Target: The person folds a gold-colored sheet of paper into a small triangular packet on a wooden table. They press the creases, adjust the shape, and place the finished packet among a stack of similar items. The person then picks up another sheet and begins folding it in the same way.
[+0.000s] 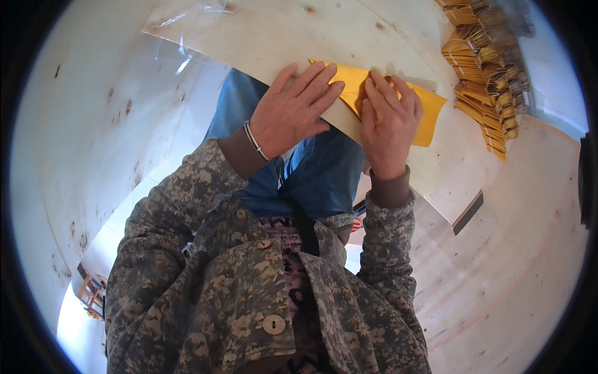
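Observation:
A sheet of golden-yellow paper (pixel 431 118) lies partly folded near the edge of the pale wooden board in front of me. My left hand (pixel 294 103) rests over its left end, fingers stretched out and fingertips on the paper. On the paper's middle, my right hand (pixel 389 118) has its fingers bent and drawn together, gripping a fold. The thumb side of the right hand hides part of that fold.
Bundles of folded yellow paper (pixel 476 68) stand in a long row at the far right. The wooden board (pixel 249 31) carries clear plastic scraps (pixel 182 62) at its far left. A dark flat strip (pixel 467 213) lies to the right.

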Available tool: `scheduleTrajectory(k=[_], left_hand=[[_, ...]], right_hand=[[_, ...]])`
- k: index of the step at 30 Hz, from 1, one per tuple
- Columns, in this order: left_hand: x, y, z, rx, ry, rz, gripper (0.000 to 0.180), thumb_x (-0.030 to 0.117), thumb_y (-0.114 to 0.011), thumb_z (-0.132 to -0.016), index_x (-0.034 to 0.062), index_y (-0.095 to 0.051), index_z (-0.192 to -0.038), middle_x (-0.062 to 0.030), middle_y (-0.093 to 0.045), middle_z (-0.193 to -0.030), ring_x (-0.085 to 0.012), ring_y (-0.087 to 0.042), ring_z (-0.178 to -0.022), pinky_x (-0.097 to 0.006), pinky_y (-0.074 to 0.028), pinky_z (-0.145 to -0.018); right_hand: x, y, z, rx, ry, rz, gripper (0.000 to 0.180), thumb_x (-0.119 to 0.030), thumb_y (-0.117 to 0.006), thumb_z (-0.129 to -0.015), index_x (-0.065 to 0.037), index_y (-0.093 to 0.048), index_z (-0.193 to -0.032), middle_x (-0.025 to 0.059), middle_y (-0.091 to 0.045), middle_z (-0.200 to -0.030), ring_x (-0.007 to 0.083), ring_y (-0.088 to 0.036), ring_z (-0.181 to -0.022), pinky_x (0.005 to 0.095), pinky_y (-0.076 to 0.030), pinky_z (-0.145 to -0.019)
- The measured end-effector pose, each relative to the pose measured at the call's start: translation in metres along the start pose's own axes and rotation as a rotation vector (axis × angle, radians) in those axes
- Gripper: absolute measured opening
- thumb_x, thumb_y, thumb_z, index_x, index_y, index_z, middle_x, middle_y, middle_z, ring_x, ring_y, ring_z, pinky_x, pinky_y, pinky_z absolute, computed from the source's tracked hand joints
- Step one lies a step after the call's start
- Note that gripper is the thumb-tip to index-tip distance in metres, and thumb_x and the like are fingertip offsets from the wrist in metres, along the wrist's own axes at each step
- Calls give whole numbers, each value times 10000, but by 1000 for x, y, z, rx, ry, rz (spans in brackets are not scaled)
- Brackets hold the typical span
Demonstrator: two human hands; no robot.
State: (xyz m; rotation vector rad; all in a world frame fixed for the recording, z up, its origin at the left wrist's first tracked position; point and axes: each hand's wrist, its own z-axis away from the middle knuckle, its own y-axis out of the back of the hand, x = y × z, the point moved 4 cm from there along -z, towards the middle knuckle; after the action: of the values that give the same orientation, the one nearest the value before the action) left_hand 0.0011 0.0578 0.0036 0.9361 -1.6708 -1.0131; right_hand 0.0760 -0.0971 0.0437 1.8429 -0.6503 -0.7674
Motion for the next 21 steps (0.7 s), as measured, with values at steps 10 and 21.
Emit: scheduleTrajectory(k=[10, 21], left_hand=[[-4, -6, 3, 102, -71, -205, 700, 249, -771, -809, 171, -500, -1449, -67, -439, -1554, -213, -403, -1438, -535, -276, -1167], [0, -4, 0, 95, -50, -194, 762, 234, -772, -792, 90, -459, -1471, -91, -413, -1572, -229, -392, -1448, -545, -253, -1178]], right_hand=[[7, -1, 6, -3, 14, 1, 257, -161, -657, -913, -128, -743, -1152, -5, -681, -1310, 315, -521, -1306, 513, -279, -1155], [18, -7, 10, -12, 11, -47, 252, -209, -626, -937, -170, -741, -1158, -24, -667, -1342, 322, -501, -1340, 543, -250, -1162]])
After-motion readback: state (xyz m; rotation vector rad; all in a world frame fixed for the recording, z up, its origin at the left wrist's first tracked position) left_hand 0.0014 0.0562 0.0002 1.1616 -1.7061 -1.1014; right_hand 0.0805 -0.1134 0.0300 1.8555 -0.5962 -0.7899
